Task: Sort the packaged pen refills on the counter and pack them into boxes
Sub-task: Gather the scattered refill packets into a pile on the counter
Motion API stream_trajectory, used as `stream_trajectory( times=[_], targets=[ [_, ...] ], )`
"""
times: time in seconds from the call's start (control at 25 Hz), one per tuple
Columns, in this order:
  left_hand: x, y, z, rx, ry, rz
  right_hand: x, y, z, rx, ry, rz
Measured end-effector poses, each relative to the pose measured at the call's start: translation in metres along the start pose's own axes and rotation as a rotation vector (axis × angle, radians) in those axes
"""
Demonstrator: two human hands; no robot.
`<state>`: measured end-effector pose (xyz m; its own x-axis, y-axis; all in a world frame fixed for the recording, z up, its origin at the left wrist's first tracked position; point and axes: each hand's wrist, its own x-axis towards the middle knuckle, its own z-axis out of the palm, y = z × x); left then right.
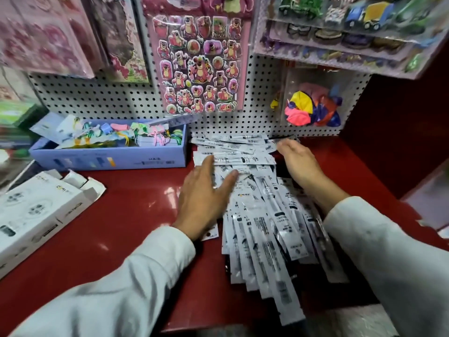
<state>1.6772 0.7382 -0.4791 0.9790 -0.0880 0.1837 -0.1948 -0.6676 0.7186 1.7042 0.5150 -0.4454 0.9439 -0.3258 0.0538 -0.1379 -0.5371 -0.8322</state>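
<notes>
Sorting has barely begun: the packaged pen refills (262,215) lie heaped at the worktop's (136,210) back right. Both hands, left hand (206,193) and right hand (297,159), rest on them, fingers straight and apart; the white box (36,215) at the left edge looks unfilled.

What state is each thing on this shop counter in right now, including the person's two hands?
Left hand: open, fingers spread flat on the refill packets.
Right hand: open, resting at the pile's far right edge.
Refill packets: loose, fanned in an unsorted pile on the counter.
White box: lying flat, end flaps open.
Blue box: lid off, full of colourful items.
Bag of balloons: hanging on the pegboard.
</notes>
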Motion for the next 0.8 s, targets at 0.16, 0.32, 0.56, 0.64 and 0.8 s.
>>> stream_trajectory(
  times=[0.16,0.32,0.56,0.64,0.8],
  targets=[
    [-0.029,-0.001,-0.032,0.204,0.035,0.072,-0.049,0.011,-0.047,-0.613,-0.127,0.167],
    [-0.092,0.002,-0.023,0.322,-0.416,0.414,-0.102,0.014,-0.064,-0.381,-0.278,0.421],
    [-0.077,-0.001,-0.01,0.285,-0.435,0.347,-0.125,-0.014,-0.012,-0.132,-0.256,0.283],
    [-0.072,-0.003,-0.019,0.239,-0.344,0.364,-0.126,-0.018,-0.013,-0.3,-0.186,0.2],
    [-0.058,-0.022,-0.054,0.38,-0.022,0.292,-0.134,-0.03,-0.019,-0.586,-0.013,-0.045]
  ],
)
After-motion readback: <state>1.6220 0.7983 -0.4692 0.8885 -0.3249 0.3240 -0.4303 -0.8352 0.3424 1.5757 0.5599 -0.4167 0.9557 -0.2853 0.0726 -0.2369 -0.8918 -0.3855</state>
